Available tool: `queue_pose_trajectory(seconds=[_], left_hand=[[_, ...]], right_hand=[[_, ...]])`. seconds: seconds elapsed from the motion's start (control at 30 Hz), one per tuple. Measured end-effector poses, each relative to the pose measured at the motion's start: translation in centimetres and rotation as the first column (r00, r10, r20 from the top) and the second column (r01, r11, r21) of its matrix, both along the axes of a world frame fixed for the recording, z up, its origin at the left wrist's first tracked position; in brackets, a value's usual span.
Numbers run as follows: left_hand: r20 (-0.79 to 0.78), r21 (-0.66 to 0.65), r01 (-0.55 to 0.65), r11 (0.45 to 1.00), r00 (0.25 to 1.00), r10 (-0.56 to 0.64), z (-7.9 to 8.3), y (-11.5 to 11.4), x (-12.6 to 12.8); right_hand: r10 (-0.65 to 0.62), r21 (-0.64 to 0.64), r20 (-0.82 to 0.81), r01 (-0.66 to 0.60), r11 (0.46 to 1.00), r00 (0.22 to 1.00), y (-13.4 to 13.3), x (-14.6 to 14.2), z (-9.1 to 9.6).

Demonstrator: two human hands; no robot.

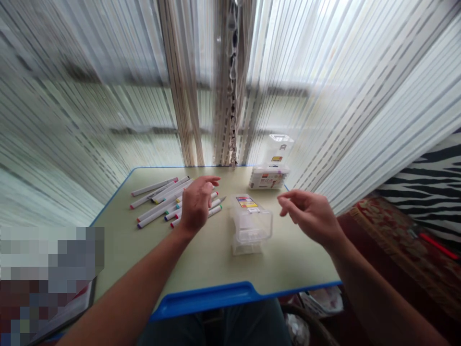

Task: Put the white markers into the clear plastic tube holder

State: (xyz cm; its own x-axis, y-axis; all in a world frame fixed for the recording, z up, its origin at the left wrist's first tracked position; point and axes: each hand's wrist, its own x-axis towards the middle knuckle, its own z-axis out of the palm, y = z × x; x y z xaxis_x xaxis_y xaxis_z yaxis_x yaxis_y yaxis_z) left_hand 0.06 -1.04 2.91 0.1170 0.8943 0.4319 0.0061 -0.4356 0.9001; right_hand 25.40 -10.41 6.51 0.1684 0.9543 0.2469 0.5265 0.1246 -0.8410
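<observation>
My left hand (197, 204) is over the right part of a loose group of white markers (158, 209) with coloured ends. Its fingers are loosely bent and apart, and it holds nothing that I can see. A clear plastic case (252, 223) with a yellow and blue label stands between my hands, its lid tilted toward me; neither hand touches it. To the right of the case, my right hand (311, 214) hovers with fingers half bent and the thumb beneath them, nothing visible in its grip.
At the table's far right stands another clear case (268, 178) with its lid raised and markers inside. The pale table (212, 269) has a blue rim. String curtains (216, 86) hang behind. A patterned carpet (389, 254) and zebra-striped cloth (428, 178) lie to the right.
</observation>
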Motion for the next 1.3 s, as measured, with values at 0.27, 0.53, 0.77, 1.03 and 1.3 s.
queue_pose_trajectory(seconds=[0.27, 0.53, 0.77, 1.03, 1.3], left_hand=[[-0.382, 0.123, -0.196, 0.973, 0.895, 0.229, 0.6, 1.7, -1.4], [-0.685, 0.238, -0.055, 0.970, 0.699, 0.207, 0.8, 2.4, -2.2], [-0.805, 0.196, 0.092, 0.976, 0.584, 0.107, -0.1, 2.6, -2.4], [-0.854, 0.131, 0.125, 0.983, 0.518, 0.048, -0.3, 2.7, -2.4], [-0.889, 0.068, 0.122, 0.990, 0.457, 0.004, -0.1, 2.3, -2.3]], right_hand=[[0.154, 0.176, -0.493, -0.075, 0.982, 0.856, 10.7, -3.7, -0.6], [0.049, 0.366, -0.073, -0.019, 0.930, 0.996, 9.1, -2.8, -4.8], [0.019, 0.402, -0.032, -0.004, 0.915, 0.999, 9.4, -2.6, -5.0], [0.018, 0.407, 0.006, -0.019, 0.913, 1.000, 9.4, -2.6, -5.0], [0.016, 0.403, 0.013, -0.020, 0.915, 1.000, 9.3, -2.5, -4.8]])
